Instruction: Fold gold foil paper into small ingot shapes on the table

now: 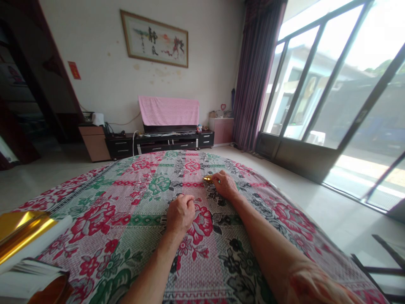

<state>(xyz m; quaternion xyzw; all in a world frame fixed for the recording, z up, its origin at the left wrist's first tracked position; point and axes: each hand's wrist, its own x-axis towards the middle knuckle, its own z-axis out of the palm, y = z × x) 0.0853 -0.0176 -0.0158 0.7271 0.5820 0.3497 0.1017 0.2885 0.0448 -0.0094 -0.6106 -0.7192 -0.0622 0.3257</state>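
A small shiny gold piece [207, 179] lies at the fingertips of my right hand [224, 185], which pinches its right end over the far middle of the flowered tablecloth [142, 219]. Nearer to me and to the left, my left hand [181, 212] rests on the cloth with its fingers curled in. Whether anything is inside those fingers is hidden. The two hands are apart.
Gold foil sheets [28, 236] and white papers [28, 278] are at the table's near left. Beyond the table stands a low black cabinet [171, 141] with a pink cloth [169, 110] above it. Dark chair or stool legs [379, 270] show at the lower right.
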